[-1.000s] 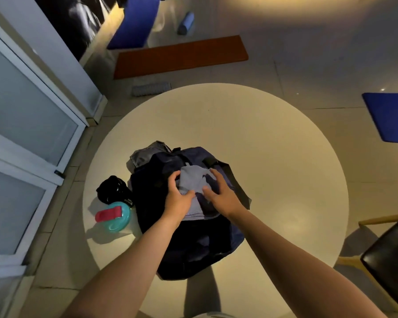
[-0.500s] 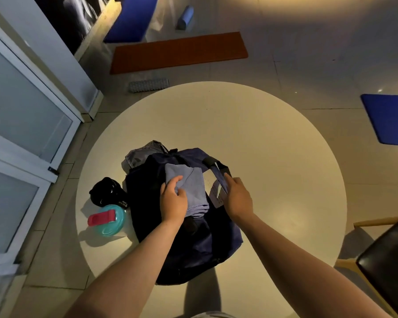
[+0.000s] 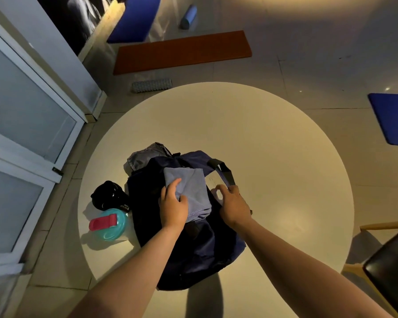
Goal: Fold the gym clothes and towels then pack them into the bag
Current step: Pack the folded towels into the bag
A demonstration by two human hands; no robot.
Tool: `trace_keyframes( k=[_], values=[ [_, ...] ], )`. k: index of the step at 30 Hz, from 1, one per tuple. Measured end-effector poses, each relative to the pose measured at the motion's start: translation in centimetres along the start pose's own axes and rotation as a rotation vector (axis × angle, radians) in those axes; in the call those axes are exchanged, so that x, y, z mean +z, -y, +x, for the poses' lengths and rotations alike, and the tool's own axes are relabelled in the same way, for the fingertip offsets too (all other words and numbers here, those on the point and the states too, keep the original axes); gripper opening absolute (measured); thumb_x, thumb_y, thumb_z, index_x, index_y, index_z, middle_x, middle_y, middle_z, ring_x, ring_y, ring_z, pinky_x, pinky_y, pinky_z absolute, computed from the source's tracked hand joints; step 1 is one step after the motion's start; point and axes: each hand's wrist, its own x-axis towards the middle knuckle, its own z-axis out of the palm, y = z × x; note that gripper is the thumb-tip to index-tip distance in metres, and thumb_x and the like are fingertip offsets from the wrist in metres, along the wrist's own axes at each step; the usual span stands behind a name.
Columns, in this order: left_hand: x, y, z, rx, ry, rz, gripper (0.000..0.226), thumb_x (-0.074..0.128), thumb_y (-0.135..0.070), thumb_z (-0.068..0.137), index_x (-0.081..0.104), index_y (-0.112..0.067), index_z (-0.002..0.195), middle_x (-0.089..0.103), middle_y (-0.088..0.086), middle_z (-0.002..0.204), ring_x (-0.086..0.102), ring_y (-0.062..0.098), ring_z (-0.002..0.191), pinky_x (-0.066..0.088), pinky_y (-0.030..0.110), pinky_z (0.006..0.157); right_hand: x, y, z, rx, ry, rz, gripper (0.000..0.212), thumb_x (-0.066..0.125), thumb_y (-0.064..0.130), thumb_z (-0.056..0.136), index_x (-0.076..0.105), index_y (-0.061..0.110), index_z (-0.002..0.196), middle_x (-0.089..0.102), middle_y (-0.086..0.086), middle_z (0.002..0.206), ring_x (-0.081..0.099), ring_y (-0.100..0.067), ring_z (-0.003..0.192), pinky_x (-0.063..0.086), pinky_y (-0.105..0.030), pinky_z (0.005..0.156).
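Note:
A dark navy bag (image 3: pixel 193 249) lies on the round cream table (image 3: pixel 274 157). A folded light blue towel (image 3: pixel 191 187) sits on top of the bag at its mouth. My left hand (image 3: pixel 172 206) grips the towel's left edge, thumb on top. My right hand (image 3: pixel 233 206) pinches the bag's right edge by the black strap (image 3: pixel 223 168), beside a white tag. A grey garment (image 3: pixel 145 154) pokes out behind the bag.
A teal bottle with a red lid (image 3: pixel 108 223) and a black object (image 3: pixel 109 197) stand left of the bag. A dark chair (image 3: pixel 391 265) is at the right. Orange (image 3: pixel 182 51) and blue mats (image 3: pixel 393 118) lie on the floor beyond.
My right hand left the towel and moved right to the bag's edge by the strap. The towel now lies flatter under my left hand.

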Motion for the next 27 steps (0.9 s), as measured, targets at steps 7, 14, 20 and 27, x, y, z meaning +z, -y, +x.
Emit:
trace_keyframes(
  k=[7, 14, 20, 27],
  values=[
    [1.2, -2.2, -0.6, 0.035, 0.169, -0.167, 0.043, 0.052, 0.000, 0.094, 0.058, -0.038, 0.111, 0.054, -0.002, 0.111, 0.049, 0.010, 0.060, 0.043, 0.025, 0.056, -2.1, -1.2, 0.2, 0.198, -0.238, 0.512, 0.037, 0.040, 0.004, 0.095, 0.038, 0.020, 0.129, 0.064, -0.010, 0.095, 0.062, -0.035, 0.084, 0.043, -0.036, 0.068],
    [1.9, -5.9, 2.0, -0.140, 0.533, -0.115, 0.030, 0.053, -0.001, 0.090, 0.067, -0.023, 0.105, 0.055, 0.005, 0.089, 0.044, 0.017, 0.063, 0.037, 0.022, 0.055, -2.3, -1.0, -0.4, 0.043, -0.276, 0.625, 0.039, 0.039, 0.002, 0.095, 0.042, 0.032, 0.120, 0.063, -0.001, 0.094, 0.056, -0.016, 0.071, 0.037, -0.028, 0.062],
    [4.0, -6.0, 4.6, -0.201, 0.302, -0.226, 0.040, 0.047, -0.001, 0.099, 0.058, -0.012, 0.136, 0.060, 0.013, 0.128, 0.063, 0.027, 0.100, 0.049, 0.026, 0.074, -2.0, -2.2, -0.3, -0.026, -0.299, 0.462, 0.032, 0.044, 0.005, 0.096, 0.050, 0.025, 0.121, 0.052, -0.003, 0.112, 0.050, -0.016, 0.093, 0.038, -0.024, 0.070],
    [6.1, -4.6, 2.9, -0.121, 0.279, -0.002, 0.073, 0.054, -0.023, 0.102, 0.012, -0.032, 0.160, 0.006, 0.006, 0.167, 0.029, 0.034, 0.146, 0.033, 0.038, 0.109, -1.4, -2.2, 0.7, -0.109, -0.208, 0.239, 0.053, 0.047, 0.000, 0.091, 0.059, 0.031, 0.132, 0.044, 0.000, 0.145, 0.045, -0.020, 0.128, 0.047, -0.031, 0.095]
  ],
)
